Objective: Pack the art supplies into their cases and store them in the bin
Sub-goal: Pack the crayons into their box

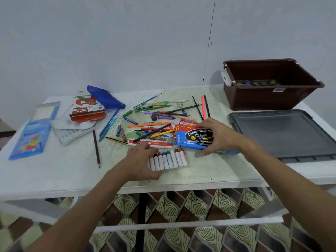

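- The white worktop (54, 179) fills the middle of the view, its top scattered with art supplies.
- Far right, a grey lid (283, 135) lies flat on the worktop, just in front of the bin.
- The brown bin (269, 99) sits at the back right corner, open, with a paint set (254, 83) lying on its bottom.
- At the far left a blue box (34, 131) lies flat, well apart from both hands.
- Beside it, a red oil pastel box (87, 110) rests on a clear plastic tray (72, 131), with a blue pencil case (105, 98) just behind.
- Centre stage: a loose heap of pencils and pens (154, 122), criss-crossed, with a ruler (154, 143) at its near edge.
- The blue watercolour box (192, 138) lies near the front, right of the heap, under the right hand.
- Right hand (218, 137) grips that box, fingers curled over its far edge and thumb at the near edge.
- Left hand (140, 164) holds the row of crayons (169, 160), fingers curved over its left end, thumb along the near side.
- The crayons lie side by side on the worktop, tips pointing away, touching the near corner of the watercolour box.
- A lone brown pencil (96, 148) lies left of the left hand, apart from the heap.
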